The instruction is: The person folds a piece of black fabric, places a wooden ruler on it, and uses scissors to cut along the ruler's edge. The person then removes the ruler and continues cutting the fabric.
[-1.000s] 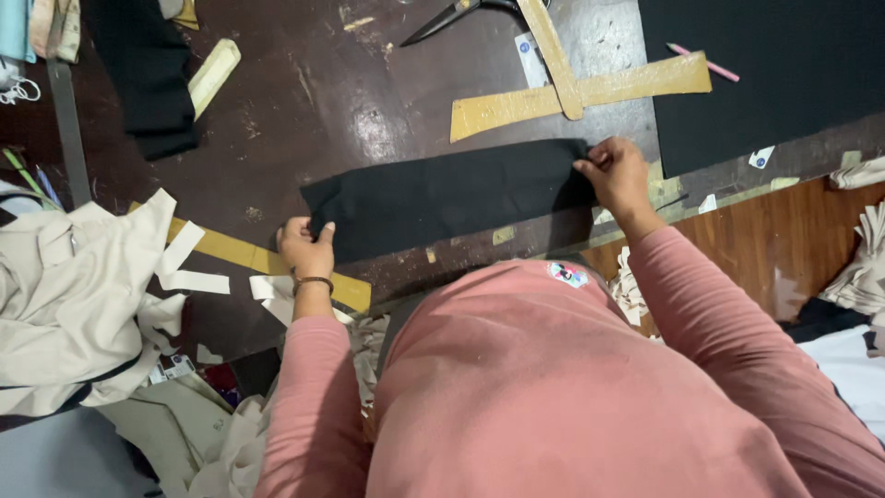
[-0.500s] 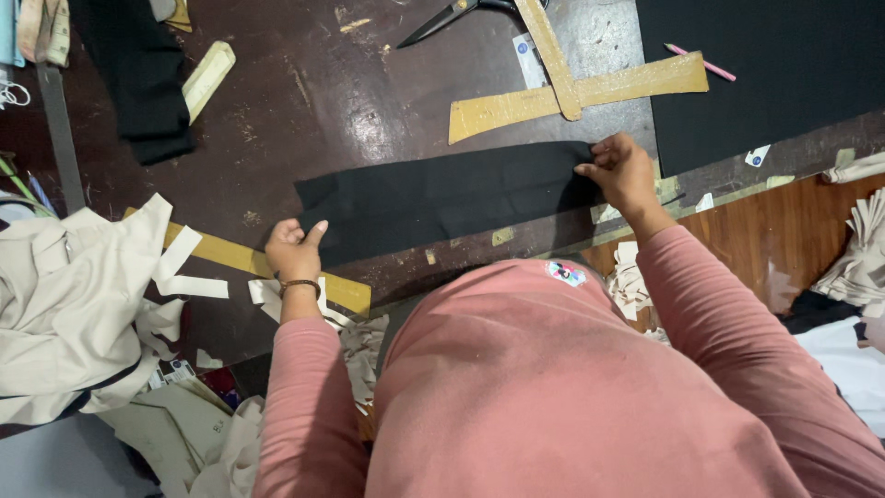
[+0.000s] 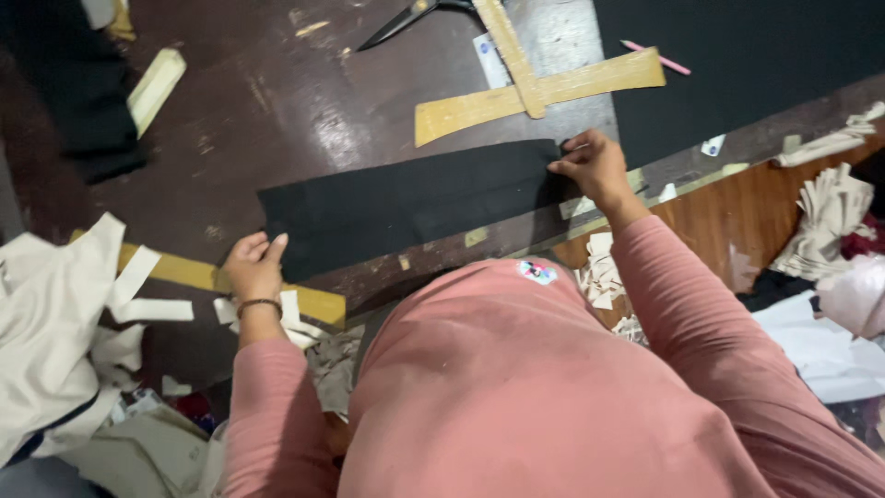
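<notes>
I am watching the long black fabric strip (image 3: 415,203) lying flat across the dark table (image 3: 277,101), running from near the table's front edge on the left up toward the wooden rulers (image 3: 535,88) on the right.

What has changed: the left hand (image 3: 253,267) has slid a little along the front edge and is now sitting at the strip's lower-left corner, where a moment ago it was resting lower, over the yellow ruler (image 3: 194,275) and the paper scraps (image 3: 152,300). The strip itself is looking straighter and more spread than before. I am reading that as smoothing and squaring-up work under way (my judgement only).

Fingers, left: they are lying loosely together, slightly curled, tips touching the strip's corner edge; nothing is gripped.

Fingers, right: the right hand (image 3: 590,166) is closing in a narrow pinch on the strip's right end, thumb and forefinger meeting on the cloth, the other fingers folded in. It has barely moved since the earlier view.

Around them: scissors (image 3: 406,20) are lying at the table's far edge, a pink pencil (image 3: 654,57) is resting on the large black cloth (image 3: 737,65) at the far right corner, and pale fabric (image 3: 55,323) is heaped off the left front corner.
</notes>
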